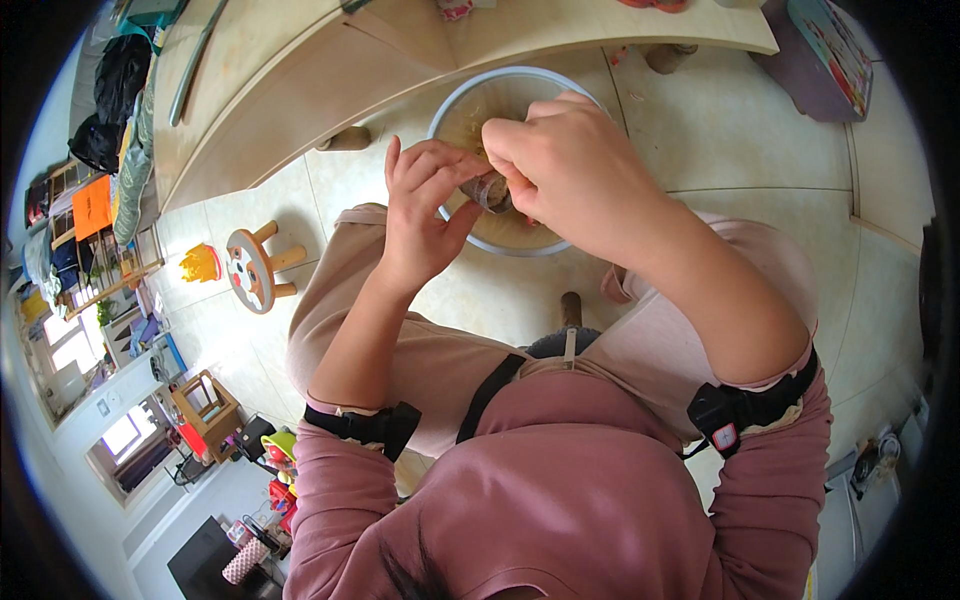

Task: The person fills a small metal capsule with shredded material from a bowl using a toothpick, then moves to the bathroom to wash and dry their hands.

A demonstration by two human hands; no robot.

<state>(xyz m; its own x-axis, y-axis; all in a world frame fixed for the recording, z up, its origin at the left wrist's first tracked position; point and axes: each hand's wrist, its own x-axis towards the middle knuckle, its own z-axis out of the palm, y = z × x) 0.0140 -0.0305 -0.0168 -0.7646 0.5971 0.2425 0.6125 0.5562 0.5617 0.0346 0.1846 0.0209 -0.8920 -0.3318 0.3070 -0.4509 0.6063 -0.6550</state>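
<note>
My left hand (431, 206) holds a small brown rounded item (495, 193) between its thumb and fingers. The item has a dark outer side and a paler, rough brown face; I cannot tell exactly what it is. Against its far side, my right hand (566, 161) is curled with thumb and forefinger drawn together. Whatever may sit inside those curled fingers is hidden. Both hands are above a round waste bin (517, 70) with a grey-blue rim, standing on the floor between my knees. Pale scraps lie inside it, partly covered by my hands.
A light wooden table (300, 97) curves past the bin's far side, with a long thin bar (196, 67) on it. To the left stand a small animal-face stool (251, 271) and a yellow crown-shaped object (201, 263). A purple box-like container (810, 67) is at upper right.
</note>
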